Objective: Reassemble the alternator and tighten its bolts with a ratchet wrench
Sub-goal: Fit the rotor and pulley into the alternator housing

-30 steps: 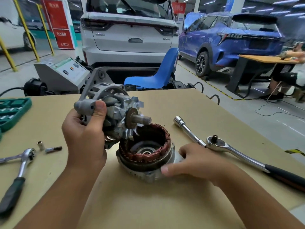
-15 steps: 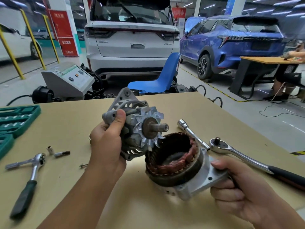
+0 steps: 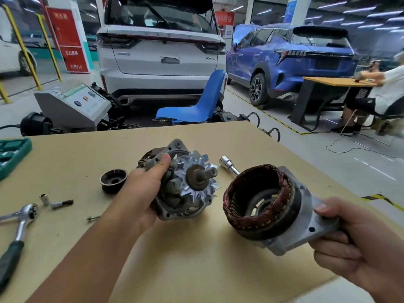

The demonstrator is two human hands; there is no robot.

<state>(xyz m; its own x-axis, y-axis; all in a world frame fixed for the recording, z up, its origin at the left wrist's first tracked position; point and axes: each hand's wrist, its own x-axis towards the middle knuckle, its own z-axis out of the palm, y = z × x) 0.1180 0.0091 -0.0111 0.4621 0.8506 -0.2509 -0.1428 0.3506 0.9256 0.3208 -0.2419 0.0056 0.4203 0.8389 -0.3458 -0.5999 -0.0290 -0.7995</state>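
Observation:
My left hand (image 3: 143,194) grips the alternator's rotor half (image 3: 185,186), a grey housing with a shiny fan and a shaft pointing right. My right hand (image 3: 349,243) holds the stator half (image 3: 262,204) by its aluminium flange, lifted off the table, with the copper windings and open bore facing the rotor shaft. The two halves are apart, a small gap between them. A ratchet wrench (image 3: 19,228) with a black handle lies at the left edge. An extension bar (image 3: 228,164) shows behind the stator; the rest of it is hidden.
On the tan table (image 3: 196,270) lie a dark pulley (image 3: 113,180), a small socket (image 3: 44,199), a bit (image 3: 62,203) and a bolt (image 3: 93,218). A green tool case (image 3: 11,154) sits far left. Beyond are a blue chair (image 3: 201,106), parked cars and a seated person.
My right hand has lifted the stator half off the table and tilted its bore toward the rotor. My left hand has carried the rotor half to the right and down.

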